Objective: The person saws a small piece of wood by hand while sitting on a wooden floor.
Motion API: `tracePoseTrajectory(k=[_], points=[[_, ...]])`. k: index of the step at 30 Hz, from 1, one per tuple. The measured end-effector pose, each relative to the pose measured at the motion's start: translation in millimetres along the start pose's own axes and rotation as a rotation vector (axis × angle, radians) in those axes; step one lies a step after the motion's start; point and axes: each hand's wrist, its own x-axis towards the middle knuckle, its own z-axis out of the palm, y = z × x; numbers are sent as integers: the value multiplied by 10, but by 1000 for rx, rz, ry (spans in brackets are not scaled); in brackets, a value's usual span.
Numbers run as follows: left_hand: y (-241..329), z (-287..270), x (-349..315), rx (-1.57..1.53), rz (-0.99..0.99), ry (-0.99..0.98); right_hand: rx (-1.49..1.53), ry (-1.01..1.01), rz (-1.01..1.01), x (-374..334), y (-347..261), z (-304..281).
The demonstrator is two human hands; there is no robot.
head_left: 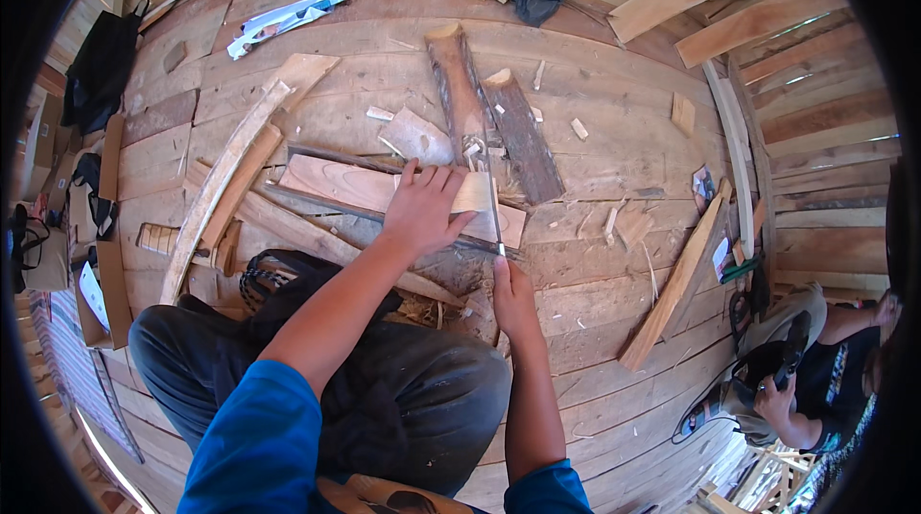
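Observation:
My left hand point(424, 205) lies flat on a short pale wooden board point(472, 193), its fingers spread toward the far edge. The board rests on a reddish plank point(331, 183) with dark long edges, lying crosswise before my knees. My right hand point(514, 293) is closed round the handle of a long knife point(494, 197), and the handle is mostly hidden. The thin dark blade points away from me, seen nearly edge-on across the board's right end. Whether it cuts into the wood, I cannot tell. Small chips lie by the blade's far end.
Beyond lie two bark-edged slabs point(459, 82) point(526, 135). Long wood strips point(225, 183) lie at left, near a wooden sheath point(158, 239). A plank point(676, 274) lies at right. Another person point(801, 380) sits at lower right, holding a dark tool. Chips litter the floor.

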Motion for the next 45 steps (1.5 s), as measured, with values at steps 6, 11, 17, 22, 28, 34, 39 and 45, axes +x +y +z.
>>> tracePoseTrajectory(k=[6,11,17,22,28,34,39,45], points=[[1,42,-49,46,30,38,37,-50,170,-672,245,-159],[17,9,-7,15,-8,0,33,-43,96,-260,71,-108],[12,15,32,12,-46,9,14,-30,79,-75,-9,-87],[-6,56,-63,46,23,42,3,-75,133,-562,79,-176],[18,29,7,-11,-12,9,41,5,32,94,60,4],[10,48,-17,10,-2,38,70,-43,167,-500,273,-158],[57,23,-3,13,-40,-3,35,-76,164,-474,249,-185],[35,45,39,-5,-20,-20,-5,-46,20,170,151,-82]])
